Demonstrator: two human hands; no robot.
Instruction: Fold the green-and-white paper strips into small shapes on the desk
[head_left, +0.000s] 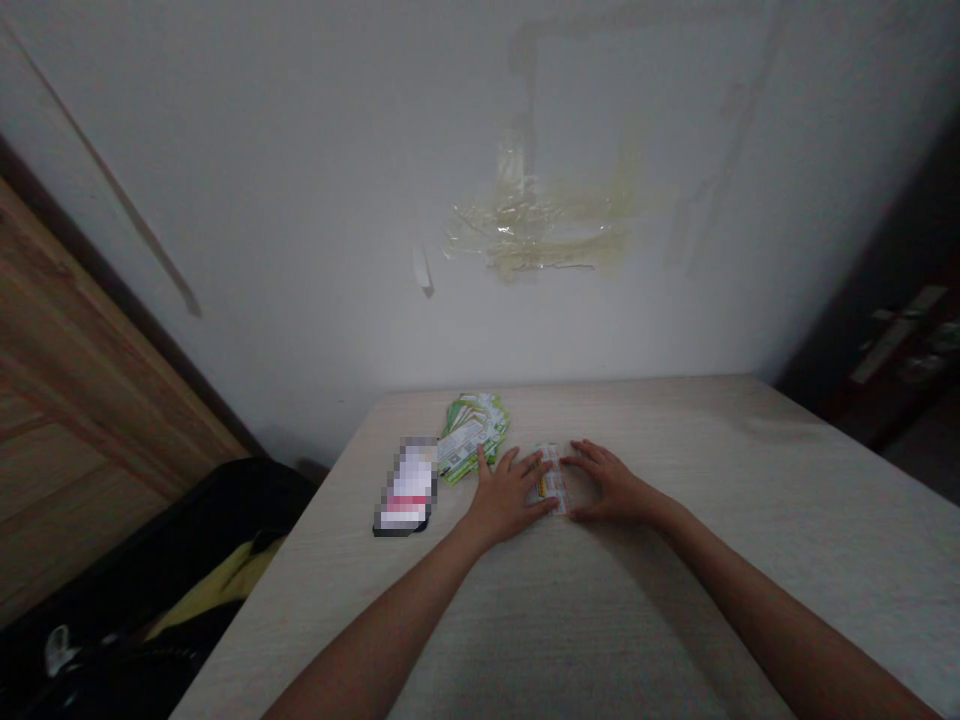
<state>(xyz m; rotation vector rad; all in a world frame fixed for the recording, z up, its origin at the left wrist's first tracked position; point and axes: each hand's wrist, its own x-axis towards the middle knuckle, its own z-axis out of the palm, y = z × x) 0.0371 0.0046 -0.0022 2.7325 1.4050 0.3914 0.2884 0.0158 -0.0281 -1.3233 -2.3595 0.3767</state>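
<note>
On the pale table (675, 560) a small stack of white cards with red and yellow print (553, 478) lies between my two hands. My left hand (507, 495) rests flat on the table at the stack's left side, fingers spread and touching it. At the stack's right side sits my right hand (609, 485), fingers stretched out and lying against the cards. Neither hand has lifted anything.
A fanned pile of green and white cards (472, 432) lies just beyond my left hand. A phone (409, 487) lies to the left of it. A dark bag (187, 560) sits on the floor left of the table. The white wall (375, 200) stands right behind.
</note>
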